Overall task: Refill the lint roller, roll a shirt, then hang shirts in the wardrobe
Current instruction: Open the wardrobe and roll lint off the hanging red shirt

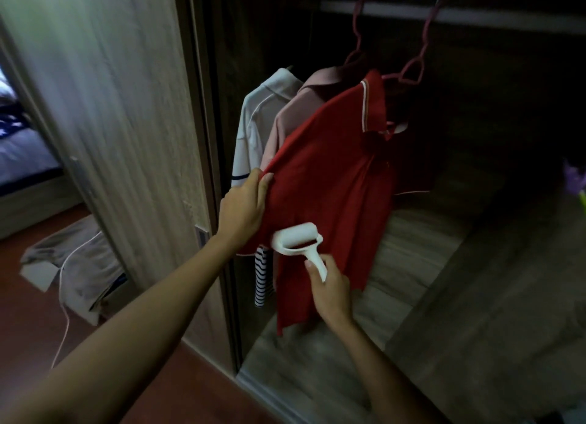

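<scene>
Right hand [329, 292] is wrapped around the white lint roller [299, 241] handle, roll axis crosswise and pressed on the hanging red polo shirt [333, 182] just above the grip, while the hem side is pinched taut by the left hand [244, 206].

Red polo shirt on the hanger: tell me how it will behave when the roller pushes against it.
The red polo shirt is probably floppy: it drapes in folds. Hanging free, it would likely swing away, hence the left hand pulling its edge taut. The lint roller should roll easily.
</scene>
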The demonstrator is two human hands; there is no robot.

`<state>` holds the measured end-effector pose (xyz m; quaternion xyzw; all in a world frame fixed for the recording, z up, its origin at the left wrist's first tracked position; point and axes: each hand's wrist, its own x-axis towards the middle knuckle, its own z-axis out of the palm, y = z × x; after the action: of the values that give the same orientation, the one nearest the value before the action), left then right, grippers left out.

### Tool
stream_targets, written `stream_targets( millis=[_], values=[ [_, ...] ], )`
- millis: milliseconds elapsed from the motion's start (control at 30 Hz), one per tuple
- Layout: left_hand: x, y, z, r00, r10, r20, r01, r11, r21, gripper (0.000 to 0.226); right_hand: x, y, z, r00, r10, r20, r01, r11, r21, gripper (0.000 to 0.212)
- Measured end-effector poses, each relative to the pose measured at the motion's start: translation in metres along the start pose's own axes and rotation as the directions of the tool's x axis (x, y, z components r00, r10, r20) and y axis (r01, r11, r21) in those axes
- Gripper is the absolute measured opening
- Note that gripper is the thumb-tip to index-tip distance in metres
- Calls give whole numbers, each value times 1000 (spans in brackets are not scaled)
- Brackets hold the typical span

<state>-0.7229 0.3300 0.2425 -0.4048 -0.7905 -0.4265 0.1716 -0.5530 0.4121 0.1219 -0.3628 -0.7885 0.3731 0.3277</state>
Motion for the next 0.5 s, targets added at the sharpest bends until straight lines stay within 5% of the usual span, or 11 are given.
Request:
stream_targets(
  millis=[267,500],
  values=[
    [1,-6,-9,986,165,20,-166,974,155,57,64,-62,-52,894,-164,-418,253,953,167,19],
    [-4,-5,-5,990,138,28,-140,980,139,56,66,-13,-26,974,-42,-225,74,988,135,19]
  ],
)
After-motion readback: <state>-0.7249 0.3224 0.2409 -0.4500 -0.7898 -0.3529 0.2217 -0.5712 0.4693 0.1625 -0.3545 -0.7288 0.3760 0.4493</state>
